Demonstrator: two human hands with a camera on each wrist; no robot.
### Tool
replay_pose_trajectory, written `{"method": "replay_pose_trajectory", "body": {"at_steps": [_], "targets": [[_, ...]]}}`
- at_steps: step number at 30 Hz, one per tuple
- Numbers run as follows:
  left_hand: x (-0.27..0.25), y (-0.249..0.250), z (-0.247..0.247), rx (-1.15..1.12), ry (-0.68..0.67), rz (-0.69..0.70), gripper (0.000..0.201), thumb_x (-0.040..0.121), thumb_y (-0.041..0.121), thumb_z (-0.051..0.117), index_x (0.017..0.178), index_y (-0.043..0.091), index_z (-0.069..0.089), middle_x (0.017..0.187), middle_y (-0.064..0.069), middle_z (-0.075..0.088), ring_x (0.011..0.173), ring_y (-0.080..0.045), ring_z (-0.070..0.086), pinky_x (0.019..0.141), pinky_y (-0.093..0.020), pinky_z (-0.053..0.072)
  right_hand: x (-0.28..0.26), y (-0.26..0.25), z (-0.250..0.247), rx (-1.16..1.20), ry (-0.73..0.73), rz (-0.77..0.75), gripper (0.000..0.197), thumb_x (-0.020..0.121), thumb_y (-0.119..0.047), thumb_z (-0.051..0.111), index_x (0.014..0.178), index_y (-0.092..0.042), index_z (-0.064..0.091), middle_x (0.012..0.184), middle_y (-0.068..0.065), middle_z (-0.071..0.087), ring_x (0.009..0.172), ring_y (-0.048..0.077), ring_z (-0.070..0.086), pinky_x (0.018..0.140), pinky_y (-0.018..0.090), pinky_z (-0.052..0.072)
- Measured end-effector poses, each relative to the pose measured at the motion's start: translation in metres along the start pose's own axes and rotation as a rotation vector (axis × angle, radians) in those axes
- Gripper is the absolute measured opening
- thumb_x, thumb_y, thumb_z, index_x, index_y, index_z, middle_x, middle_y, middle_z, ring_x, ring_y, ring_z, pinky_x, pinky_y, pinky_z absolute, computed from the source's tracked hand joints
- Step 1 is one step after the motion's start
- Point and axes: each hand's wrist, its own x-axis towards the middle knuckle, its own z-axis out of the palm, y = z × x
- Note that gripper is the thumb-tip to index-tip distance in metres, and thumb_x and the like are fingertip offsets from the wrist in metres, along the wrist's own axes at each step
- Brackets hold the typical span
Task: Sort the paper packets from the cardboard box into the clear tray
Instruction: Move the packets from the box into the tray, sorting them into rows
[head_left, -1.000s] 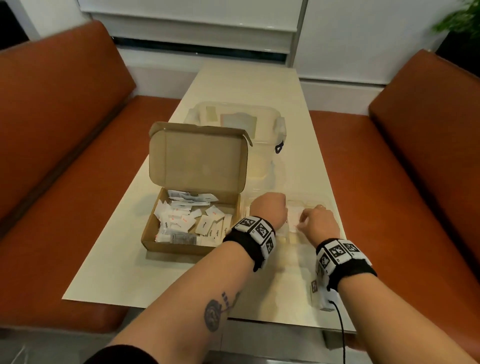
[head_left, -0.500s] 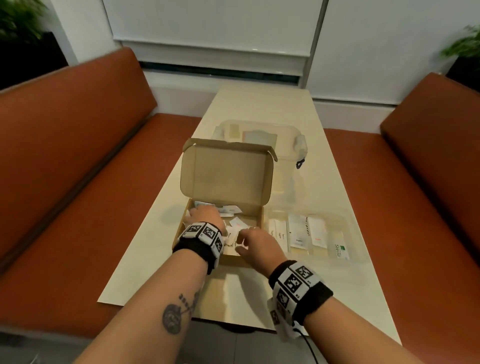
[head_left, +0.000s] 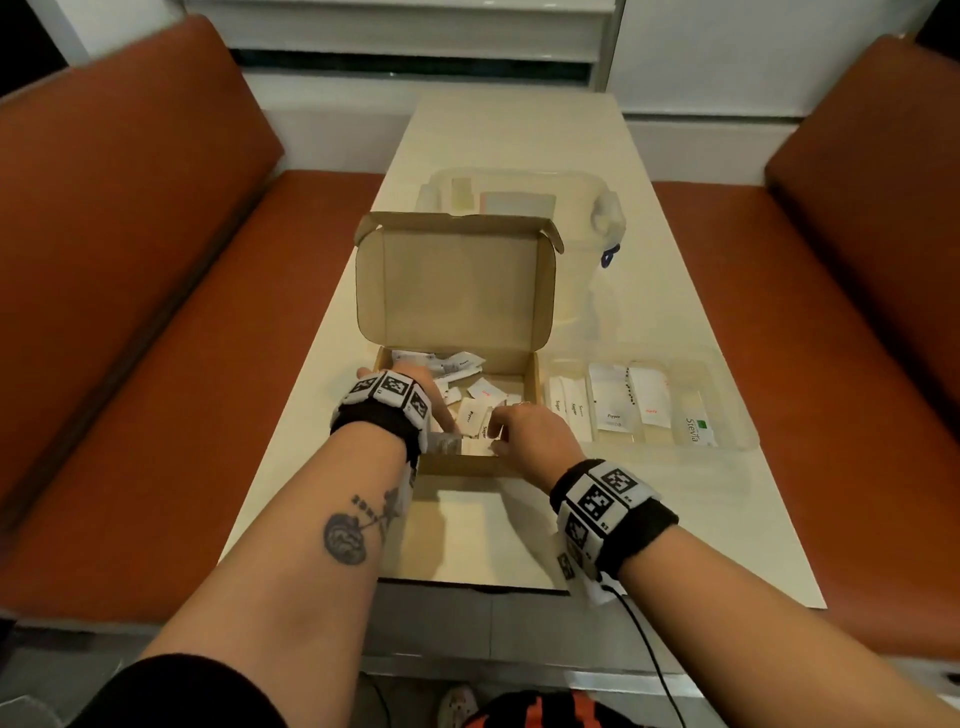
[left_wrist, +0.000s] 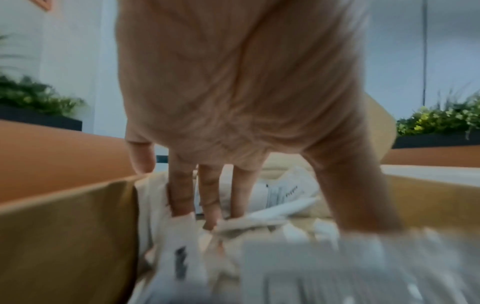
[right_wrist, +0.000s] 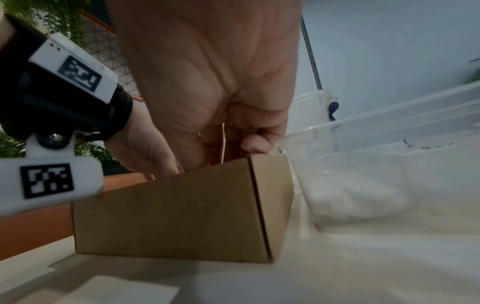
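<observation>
— Hands?
— Both down in the cardboard box (head_left: 457, 462). Left hand (head_left: 415, 387) at the left side, fingers (left_wrist: 182, 195) straight and spread, tips pressed among the loose paper packets (head_left: 480, 392). No packet visibly pinched there.
— Right hand?
— Right hand (head_left: 535, 434) over the near right part of the box, fingers (right_wrist: 255, 143) curled down behind the box wall. Holding a packet or not: cannot tell, tips hidden in the wrist view and too small in the head view.
— Box?
— Open, lid (head_left: 457, 283) standing upright at the far side, resting on the cream tabletop (head_left: 519, 135). White packets heaped inside, some printed "Pepper" and "Sugar".
— Clear tray?
— Clear tray (head_left: 737, 441) just right of the box, side by side, on the same tabletop. Already sorted inside: slim sugar sticks (head_left: 569, 410) at the left, then a Pepper packet (head_left: 610, 400), a packet with red print (head_left: 649, 397), and a Stevia packet (head_left: 696, 428) at the right.
— Anything else?
— Clear lidded container (head_left: 519, 195) behind the box lid, blue clip on its right end. Orange benches (head_left: 130, 260) on either side. Marker bands on both wrists, cable trailing from the right one.
</observation>
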Motion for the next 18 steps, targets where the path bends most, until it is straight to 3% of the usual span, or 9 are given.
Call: {"method": "replay_pose_trajectory", "body": {"at_steps": [2,4,7,10,12,15,18], "targets": [[0.003,0.0,-0.004,0.039,-0.047,0.025,0.083,0.064,0.041,0.084,0.136,0.021,0.05,0.139,-0.007,0.05,0.123,-0.031,0.05,0.101,-0.048,0.043,0.001,0.0,0.0,-0.002,-0.01,0.008,0.018,0.088,-0.016,0.058,0.105,-0.015,0.065,0.106,0.005,0.066,0.096,0.022,0.06,0.08,0.03,0.047],[0.006,0.001,0.0,0.095,-0.016,0.002,0.073,0.068,0.033,0.083,0.131,0.015,0.051,0.137,-0.013,0.051,0.122,-0.034,0.05,0.099,-0.05,0.045,0.001,-0.001,0.0,-0.01,-0.017,0.011,0.017,0.089,-0.015,0.057,0.105,-0.015,0.064,0.105,0.005,0.066,0.095,0.022,0.06,0.081,0.03,0.049],[0.01,0.003,0.008,0.089,0.067,0.039,0.05,0.075,0.028,0.074,0.118,0.018,0.052,0.128,-0.013,0.055,0.121,-0.035,0.048,0.104,-0.054,0.036,0.002,-0.001,0.001,-0.024,-0.017,0.013,0.017,0.089,-0.013,0.055,0.102,-0.015,0.065,0.103,0.005,0.066,0.093,0.022,0.06,0.079,0.029,0.048],[0.013,0.004,0.009,0.126,0.109,0.092,0.028,0.074,0.03,0.071,0.093,0.024,0.051,0.117,-0.003,0.06,0.119,-0.03,0.049,0.107,-0.058,0.019,0.003,-0.001,0.0,-0.034,-0.016,0.011,0.016,0.088,-0.013,0.054,0.1,-0.015,0.065,0.1,0.005,0.066,0.091,0.022,0.06,0.077,0.029,0.048],[0.015,0.005,0.009,0.141,0.1,0.099,0.03,0.071,0.033,0.072,0.086,0.024,0.048,0.11,-0.002,0.063,0.115,-0.029,0.052,0.106,-0.058,0.02,0.003,-0.002,0.001,-0.037,-0.014,0.007,0.015,0.088,-0.013,0.054,0.098,-0.015,0.065,0.098,0.005,0.066,0.089,0.021,0.06,0.077,0.029,0.048],[0.019,0.008,0.011,0.177,0.043,0.106,0.051,0.058,0.042,0.083,0.092,0.019,0.052,0.112,-0.006,0.063,0.111,-0.033,0.057,0.101,-0.055,0.037,0.002,-0.002,0.001,-0.043,-0.007,0.005,0.014,0.089,-0.014,0.054,0.098,-0.015,0.066,0.098,0.004,0.066,0.089,0.021,0.06,0.077,0.028,0.047],[0.018,0.011,0.013,0.237,0.025,0.136,0.039,0.063,0.044,0.079,0.078,0.02,0.051,0.107,-0.005,0.065,0.109,-0.031,0.058,0.101,-0.054,0.038,0.002,-0.002,0.002,-0.051,-0.012,0.003,0.014,0.09,-0.015,0.054,0.098,-0.015,0.065,0.097,0.004,0.067,0.09,0.021,0.06,0.078,0.029,0.048]]}}
